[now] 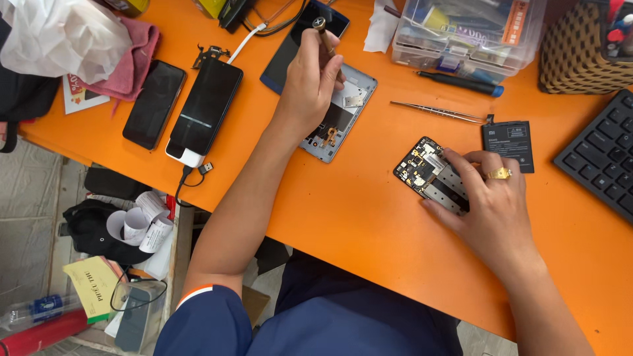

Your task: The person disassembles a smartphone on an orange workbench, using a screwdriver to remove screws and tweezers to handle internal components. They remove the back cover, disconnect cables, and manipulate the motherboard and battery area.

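Observation:
My left hand (310,82) grips a small screwdriver (322,31) upright, its tip down inside an opened grey phone frame (349,109) lying on the orange table (343,211). My right hand (491,201), with a gold ring, rests on the table with its fingers pressing on a black phone circuit board (422,168). A black phone battery (509,143) lies just beyond that hand, and metal tweezers (438,112) lie between the frame and the battery.
Two black phones (153,102) (206,105) lie at the left, one on a white power bank with a cable. A dark phone (290,46), a clear parts box (461,33), a black pen tool (461,84), a keyboard (603,155) and a pink cloth (132,59) sit around.

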